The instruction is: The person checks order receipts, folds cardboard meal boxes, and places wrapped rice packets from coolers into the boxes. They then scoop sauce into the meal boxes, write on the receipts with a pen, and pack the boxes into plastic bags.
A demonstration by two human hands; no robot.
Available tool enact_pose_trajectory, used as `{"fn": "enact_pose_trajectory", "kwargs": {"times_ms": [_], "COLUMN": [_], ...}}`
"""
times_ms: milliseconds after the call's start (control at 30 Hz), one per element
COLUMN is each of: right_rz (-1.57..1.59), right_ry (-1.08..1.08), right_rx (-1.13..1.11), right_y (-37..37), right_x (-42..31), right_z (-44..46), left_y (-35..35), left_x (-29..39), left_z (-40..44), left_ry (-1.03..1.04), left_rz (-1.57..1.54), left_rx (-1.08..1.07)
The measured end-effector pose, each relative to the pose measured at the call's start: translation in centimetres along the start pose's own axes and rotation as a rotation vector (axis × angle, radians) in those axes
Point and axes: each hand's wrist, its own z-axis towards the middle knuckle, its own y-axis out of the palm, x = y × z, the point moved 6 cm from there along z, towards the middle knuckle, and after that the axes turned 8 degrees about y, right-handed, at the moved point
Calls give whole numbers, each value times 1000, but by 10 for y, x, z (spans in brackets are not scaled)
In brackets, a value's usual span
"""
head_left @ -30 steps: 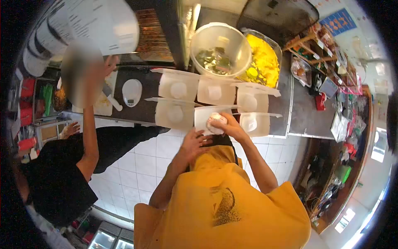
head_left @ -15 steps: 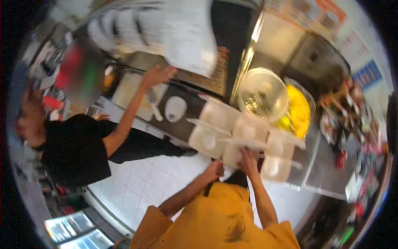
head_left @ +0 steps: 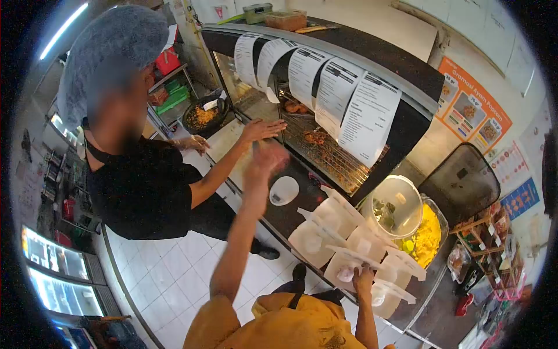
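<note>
My left hand (head_left: pixel 266 161) reaches forward past a white oval kitchen scale (head_left: pixel 284 191), close to the co-worker's outstretched hand. Motion smears its fingers, so I cannot tell whether it holds anything. Down at the counter's front, my right hand (head_left: pixel 364 279) has its fingers closed at the edge of an open paper takeaway box (head_left: pixel 334 269). Inside that box lies a small pale bundle (head_left: pixel 346 273). Several more open boxes (head_left: pixel 314 238) stand packed around it, lids raised.
A co-worker in a black shirt (head_left: pixel 139 192) and hair net stands left, one hand over a cutting board (head_left: pixel 226 142). Ahead is a glass warmer with order slips (head_left: pixel 372 116). A clear tub (head_left: pixel 395 203) and yellow food (head_left: pixel 427 235) sit right of the boxes.
My left hand has swung forward and left from the boxes toward the co-worker. My right hand stays at the boxes. The view has tilted up, showing more of the warmer and co-worker.
</note>
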Motion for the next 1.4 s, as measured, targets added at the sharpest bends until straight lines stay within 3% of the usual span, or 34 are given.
{"fn": "enact_pose_trajectory", "kwargs": {"times_ms": [100, 133, 167, 233, 267, 300, 367, 433, 500, 533, 633, 667, 733, 767, 833, 933, 1033, 1100, 1133, 1267, 1400], "right_rz": [203, 293, 363, 403, 370, 360, 273, 366, 260, 388, 186, 319, 299, 275, 457, 776, 1037, 1224, 1172, 1216, 1126], "right_ry": [74, 260, 287, 253, 192, 308, 252, 402, 274, 425, 267, 388, 168, -46, -114, -232, -486, -311, -181, 3, 78], "right_rx": [-205, -336, -369, -370, -336, -356, -294, -407, -382, -463, -337, -353, -339, -238, -90, -207, -310, -547, -610, -589, -537], "right_y": [-46, -52, -52, -50, -52, -65, -72, -55, -99, -106, -92, -95, -128, -127, -170, -222, -213, -193, -187, -202, -223], "right_x": [-44, -45, -40, -22, -18, -23, -8, 28, -17, -22, -11, -24, -92, -112, -189, -288, -332, -334, -324, -284, -251], "right_z": [11, 5, -2, -29, -37, -46, -67, -96, -87, -85, -72, -57, -7, 15, 59, 110, 131, 125, 120, 105, 93], "left_y": [-36, -46, -57, -84, -95, -104, -92, -77, -73, -79, -134, -137, -123, -103, -62, -15, 23, 41, 48, 96, 154], "left_x": [65, 76, 80, 56, 34, 13, 5, 21, 33, 38, 17, 22, 39, 50, 63, 56, 49, 50, 43, 27, 39], "left_z": [108, 150, 197, 288, 328, 362, 384, 360, 344, 332, 329, 308, 219, 169, 80, -9, -60, -80, -83, -89, -111], "left_ry": [477, 567, 470, 498, 442, 387, 284, 253, 290, 334, 556, 541, 490, 427, 279, 100, 21, -10, -25, -183, -314], "left_rz": [-50, -63, -134, -129, -100, -72, -86, -101, -48, -47, -23, -45, -91, -179, -275, -374, -512, -505, -475, -929, -1071], "left_rx": [94, 125, 244, 346, 244, 144, 75, 105, 107, 175, 396, 380, 348, 294, 172, -4, -92, -75, -143, -358, -586]}}
